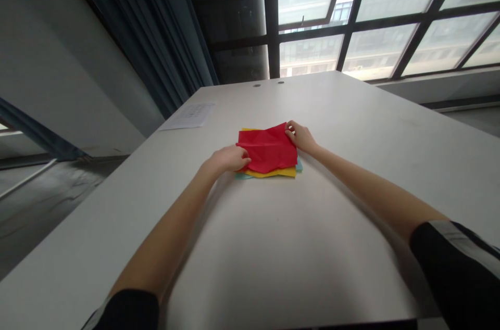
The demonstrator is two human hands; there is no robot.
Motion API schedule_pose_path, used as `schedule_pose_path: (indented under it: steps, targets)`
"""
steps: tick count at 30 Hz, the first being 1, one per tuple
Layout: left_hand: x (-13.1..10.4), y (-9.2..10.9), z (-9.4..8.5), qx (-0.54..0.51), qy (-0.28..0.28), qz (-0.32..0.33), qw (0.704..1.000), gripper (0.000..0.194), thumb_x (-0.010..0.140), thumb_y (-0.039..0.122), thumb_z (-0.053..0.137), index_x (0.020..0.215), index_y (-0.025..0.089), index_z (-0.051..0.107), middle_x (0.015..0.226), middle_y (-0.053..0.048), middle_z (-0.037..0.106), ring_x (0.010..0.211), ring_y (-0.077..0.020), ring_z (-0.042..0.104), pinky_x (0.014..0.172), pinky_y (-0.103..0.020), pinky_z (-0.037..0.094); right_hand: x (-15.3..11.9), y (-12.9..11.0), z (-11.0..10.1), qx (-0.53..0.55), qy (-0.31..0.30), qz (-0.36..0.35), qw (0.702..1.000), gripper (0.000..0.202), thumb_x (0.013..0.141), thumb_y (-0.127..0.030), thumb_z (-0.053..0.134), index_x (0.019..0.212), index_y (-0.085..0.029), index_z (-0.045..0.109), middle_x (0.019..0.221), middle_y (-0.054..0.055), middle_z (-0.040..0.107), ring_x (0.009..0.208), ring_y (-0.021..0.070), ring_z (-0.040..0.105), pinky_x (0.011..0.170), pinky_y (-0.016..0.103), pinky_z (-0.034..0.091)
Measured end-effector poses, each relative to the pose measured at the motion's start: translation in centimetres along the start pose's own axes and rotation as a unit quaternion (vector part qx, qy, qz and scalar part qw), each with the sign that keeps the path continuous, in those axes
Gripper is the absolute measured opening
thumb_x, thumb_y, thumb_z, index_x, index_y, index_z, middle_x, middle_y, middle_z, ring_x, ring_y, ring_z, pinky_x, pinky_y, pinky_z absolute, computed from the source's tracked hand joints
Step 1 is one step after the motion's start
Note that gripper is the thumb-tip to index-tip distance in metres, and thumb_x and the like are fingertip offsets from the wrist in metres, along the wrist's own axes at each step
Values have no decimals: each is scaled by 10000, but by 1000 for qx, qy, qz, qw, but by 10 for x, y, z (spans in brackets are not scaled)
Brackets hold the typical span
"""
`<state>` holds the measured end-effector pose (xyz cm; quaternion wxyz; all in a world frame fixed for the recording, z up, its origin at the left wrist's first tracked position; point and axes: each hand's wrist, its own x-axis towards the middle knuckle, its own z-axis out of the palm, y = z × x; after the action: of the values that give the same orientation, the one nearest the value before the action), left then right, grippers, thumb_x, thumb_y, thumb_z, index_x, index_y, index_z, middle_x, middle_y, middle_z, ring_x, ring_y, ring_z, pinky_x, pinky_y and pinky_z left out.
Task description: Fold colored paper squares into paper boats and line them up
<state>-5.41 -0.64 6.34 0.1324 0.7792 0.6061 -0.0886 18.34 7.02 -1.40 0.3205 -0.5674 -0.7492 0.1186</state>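
Head view shows left hand (231, 158) and right hand (301, 137) pinching opposite edges of red sheet (269, 149) above yellow sheet (287, 172).

No text, label, brand, number or sign can be read. A white sheet of paper (188, 115) lies flat near the far left edge of the white table (250, 246) and carries faint grey marks — perhaps print — over much of its face, but they are too small and blurred to make out as letters or figures.
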Motion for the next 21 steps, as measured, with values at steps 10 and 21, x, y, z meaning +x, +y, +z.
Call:
schedule_pose_path:
  steps: [10,21]
  targets:
    - [25,-24,19,-24,19,-9,999,551,638,521,580,1081,194,558,1097,-132,543,954,-280,552,809,-348,437,-26,-6,2,-98,-99,44,989,682,735,-601,520,1329,-283,409,1392,153,324,1160,390,415,909,509,368]
    - [7,-5,16,7,-41,-17,999,1141,449,674,671,1413,334,165,1513,-86,60,1259,-433,316,994,-446,327,-29,-16,-5,-12,-74,-5,997,298,793,-276,557,1062,-163,616,1259,136,467,1227,242,391,990,361,368]
